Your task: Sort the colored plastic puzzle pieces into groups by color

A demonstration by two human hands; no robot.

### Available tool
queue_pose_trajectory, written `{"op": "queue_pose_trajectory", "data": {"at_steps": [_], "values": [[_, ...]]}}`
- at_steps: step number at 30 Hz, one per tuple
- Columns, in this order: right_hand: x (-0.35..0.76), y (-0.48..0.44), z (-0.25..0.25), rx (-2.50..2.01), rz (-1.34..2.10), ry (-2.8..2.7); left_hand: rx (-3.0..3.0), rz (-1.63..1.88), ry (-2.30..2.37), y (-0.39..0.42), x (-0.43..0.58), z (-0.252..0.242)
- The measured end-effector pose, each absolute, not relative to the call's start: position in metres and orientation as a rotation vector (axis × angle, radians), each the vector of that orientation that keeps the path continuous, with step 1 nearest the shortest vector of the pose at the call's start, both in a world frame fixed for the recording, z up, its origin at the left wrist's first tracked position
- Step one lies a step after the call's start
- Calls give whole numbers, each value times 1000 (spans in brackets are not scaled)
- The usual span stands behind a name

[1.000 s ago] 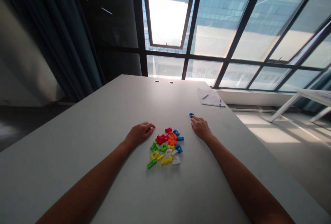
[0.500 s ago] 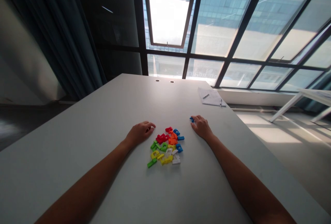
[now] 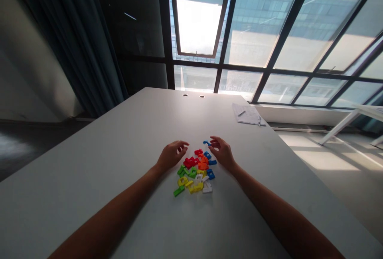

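Left hand (image 3: 172, 156) and right hand (image 3: 223, 154) are open and apart, either side of a heap of colorful plastic pieces (image 3: 196, 171) on the counter (image 3: 104, 151), right one just beside a loose blue piece (image 3: 206, 143).

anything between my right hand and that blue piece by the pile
Nothing visible stands in the way. The blue plastic piece lies right by the fingertips of your right hand, and the pile of colored plastic pieces sits nearer you, below that gap.
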State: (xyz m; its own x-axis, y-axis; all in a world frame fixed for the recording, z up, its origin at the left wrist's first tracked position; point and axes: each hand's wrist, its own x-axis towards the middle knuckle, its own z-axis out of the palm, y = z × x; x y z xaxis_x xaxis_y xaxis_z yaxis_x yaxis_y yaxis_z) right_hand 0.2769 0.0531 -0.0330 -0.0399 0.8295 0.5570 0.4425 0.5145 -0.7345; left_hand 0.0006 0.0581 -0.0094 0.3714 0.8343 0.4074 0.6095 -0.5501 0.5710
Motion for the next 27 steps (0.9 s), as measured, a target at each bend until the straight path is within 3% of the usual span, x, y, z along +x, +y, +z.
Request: {"op": "queue_pose_trajectory", "data": {"at_steps": [4, 18, 27], "values": [[254, 37, -22, -979, 536, -1644, 2286, 1099, 1143, 42, 26, -8], [254, 24, -24, -920, 57, -2013, 2289, 1138, 1003, 36, 23, -11], [257, 25, -28, -958, 96, -2009, 2224, 1049, 1056, 37, 23, -13]]}}
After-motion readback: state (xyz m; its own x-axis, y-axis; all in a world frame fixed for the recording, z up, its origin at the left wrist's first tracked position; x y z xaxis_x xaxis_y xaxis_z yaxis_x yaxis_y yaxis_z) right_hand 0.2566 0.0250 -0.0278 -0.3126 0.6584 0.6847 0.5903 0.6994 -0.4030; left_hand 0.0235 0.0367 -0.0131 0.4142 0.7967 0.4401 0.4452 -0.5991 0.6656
